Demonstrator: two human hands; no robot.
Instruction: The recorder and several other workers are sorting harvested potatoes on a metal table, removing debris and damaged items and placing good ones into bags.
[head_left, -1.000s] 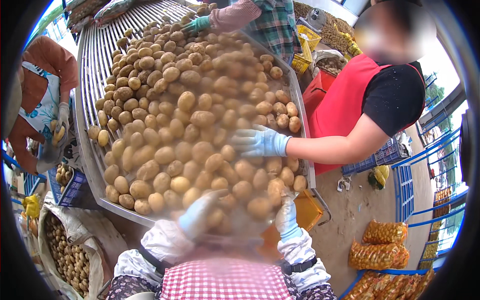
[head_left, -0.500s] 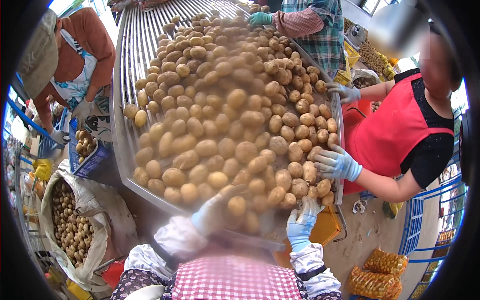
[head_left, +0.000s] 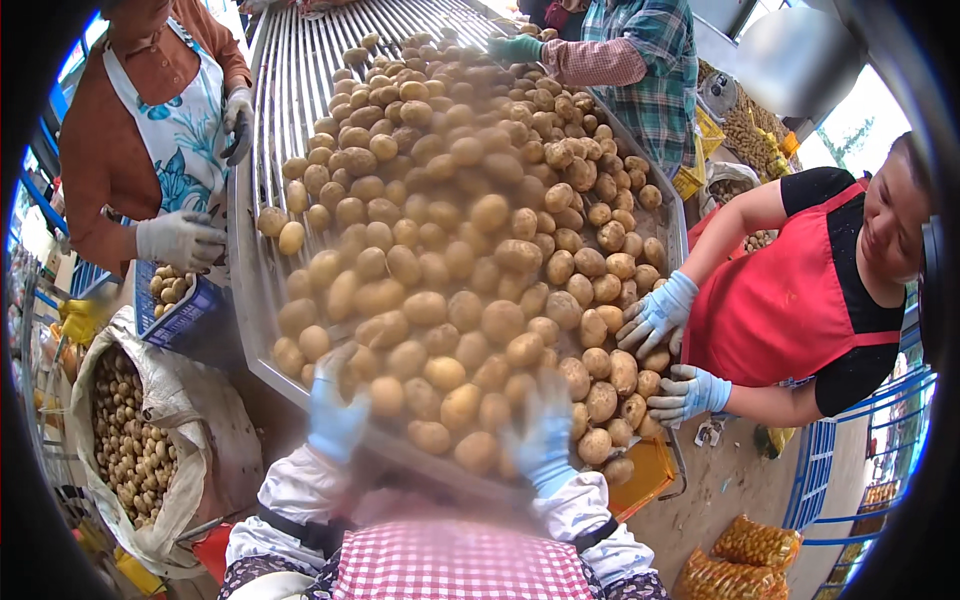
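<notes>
A thick heap of brown potatoes point(head_left: 463, 408) covers a slatted metal sorting table point(head_left: 285, 70) in front of me. My left hand point(head_left: 338, 412), in a pale blue and white glove, lies against the potatoes at the near left edge, fingers apart and gripping none. Toward the near right, my right hand point(head_left: 543, 438) rests at the potatoes with its gloved fingers stretched forward. Blur softens those fingertips, but no potato shows in the grasp. Both forearms wear white sleeve covers with dark bands.
A person in a red apron point(head_left: 765, 290) has both gloved hands on potatoes at the right. Another, in a flowered apron point(head_left: 180, 130), stands left by a blue crate point(head_left: 185, 318). A white sack point(head_left: 205, 400) of potatoes stands below it. A yellow crate point(head_left: 640, 478) sits under the near right corner.
My left hand has moved left along the near edge, and my right hand has also come left. The red-aproned person's hands have shifted nearer me. The person at left has straightened up.
</notes>
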